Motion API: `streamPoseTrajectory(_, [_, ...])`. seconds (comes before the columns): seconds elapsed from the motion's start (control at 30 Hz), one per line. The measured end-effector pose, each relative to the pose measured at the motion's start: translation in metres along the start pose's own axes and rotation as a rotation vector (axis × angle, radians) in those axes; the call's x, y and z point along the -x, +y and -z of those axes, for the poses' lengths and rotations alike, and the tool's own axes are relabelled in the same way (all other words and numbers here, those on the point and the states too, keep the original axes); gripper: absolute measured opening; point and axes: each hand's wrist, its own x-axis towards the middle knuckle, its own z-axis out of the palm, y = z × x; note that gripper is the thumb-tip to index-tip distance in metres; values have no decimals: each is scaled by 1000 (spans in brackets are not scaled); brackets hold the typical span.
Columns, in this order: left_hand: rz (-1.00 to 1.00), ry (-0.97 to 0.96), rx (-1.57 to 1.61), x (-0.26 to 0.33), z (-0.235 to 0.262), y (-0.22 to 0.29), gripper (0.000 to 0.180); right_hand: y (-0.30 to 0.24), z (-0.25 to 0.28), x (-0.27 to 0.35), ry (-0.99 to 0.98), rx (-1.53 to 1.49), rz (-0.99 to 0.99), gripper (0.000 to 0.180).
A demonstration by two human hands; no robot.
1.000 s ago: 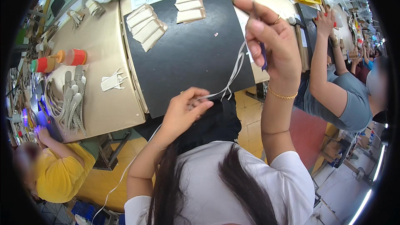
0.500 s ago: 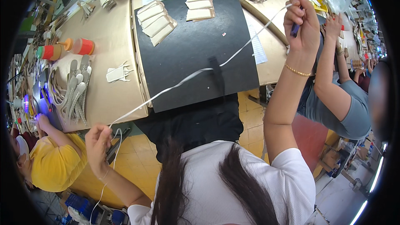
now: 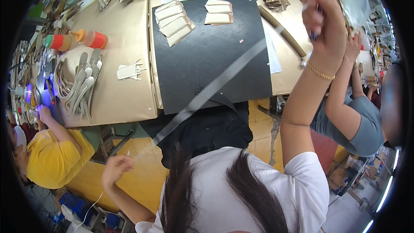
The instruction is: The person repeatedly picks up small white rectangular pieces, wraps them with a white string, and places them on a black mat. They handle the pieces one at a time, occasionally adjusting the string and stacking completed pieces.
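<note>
My right hand (image 3: 324, 15) is raised high at the upper right, fingers closed around a blue-handled tool and one end of a pale thread (image 3: 224, 80). The thread shows as a blurred grey band that slants down-left across the black mat (image 3: 207, 56). Low on the left, away from the table, my left hand (image 3: 115, 167) is drawn out with its fingers curled; a thin white thread trails down from it. A gold bracelet sits on my right wrist. Two stacks of beige leather pieces (image 3: 174, 16) lie at the mat's far edge.
A tan worktable (image 3: 125, 99) carries orange glue bottles (image 3: 92, 39), a white cut piece (image 3: 128, 71) and a bundle of grey strips (image 3: 82, 86). A person in yellow (image 3: 54, 159) works at the left, and a person in a grey-blue top (image 3: 358, 121) sits at the right.
My left hand swung from the centre out and down to the left, drawing the thread long and taut. My right hand stayed raised and shifted further toward the upper right.
</note>
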Motion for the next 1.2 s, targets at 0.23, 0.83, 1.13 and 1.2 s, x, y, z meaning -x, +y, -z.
streamPoseTrajectory(0.23, [-441, 94, -355, -6, -48, 99, 41, 12, -37, 42, -275, 422, -174, 39])
streamPoseTrajectory(0.83, [-1045, -781, -848, -100, -288, 243, 46, 38, -96, 24, -365, 465, -222, 43])
streamPoseTrajectory(1.13, [-989, 352, 534, -75, -137, 295, 48, 42, -94, 20, -443, 195, -356, 42])
streamPoseTrajectory(1.2, [-900, 139, 534, -86, -136, 303, 41, 47, -96, 22, -452, 188, -375, 43])
